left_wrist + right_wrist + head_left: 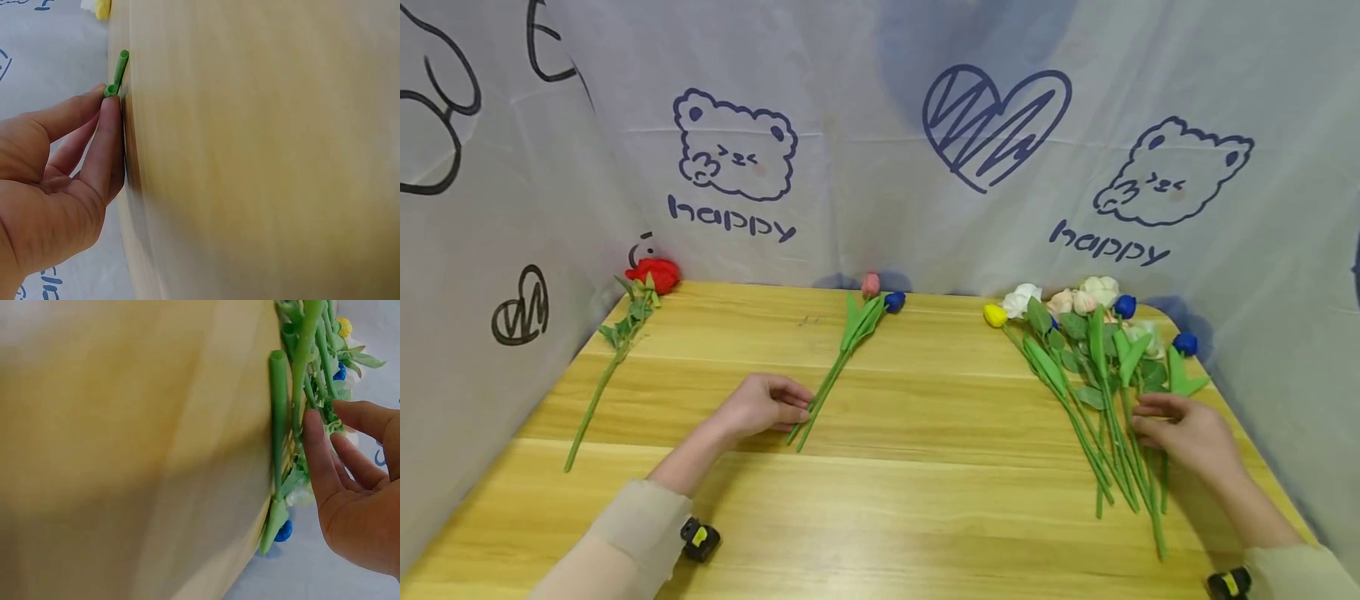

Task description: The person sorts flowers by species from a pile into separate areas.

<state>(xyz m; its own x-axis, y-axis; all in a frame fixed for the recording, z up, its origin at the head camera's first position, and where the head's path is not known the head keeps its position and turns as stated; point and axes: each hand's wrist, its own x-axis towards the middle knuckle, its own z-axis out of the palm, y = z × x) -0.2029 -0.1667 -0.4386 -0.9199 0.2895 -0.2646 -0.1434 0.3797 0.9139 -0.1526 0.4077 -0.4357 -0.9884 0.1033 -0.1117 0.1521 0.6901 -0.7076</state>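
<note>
A pink tulip (871,285) and a blue tulip (894,302) lie together near the middle of the table, stems crossing. My left hand (767,406) pinches near their lower ends. In the left wrist view, thumb and fingertips close on a green stem (111,90), with a second stem end (124,61) just above. On the right lies a bunch of artificial flowers with green stems (1112,450), including a yellow tulip (995,315) and a white rose (1022,301). My right hand (1187,429) reaches to the bunch's right side, fingers apart and fingertips right at the stems.
A single red rose (655,275) lies along the left side of the wooden table (925,517). Another blue tulip (1185,344) sits at the bunch's right edge. White cloth (865,167) printed with bears and hearts hangs behind and at both sides.
</note>
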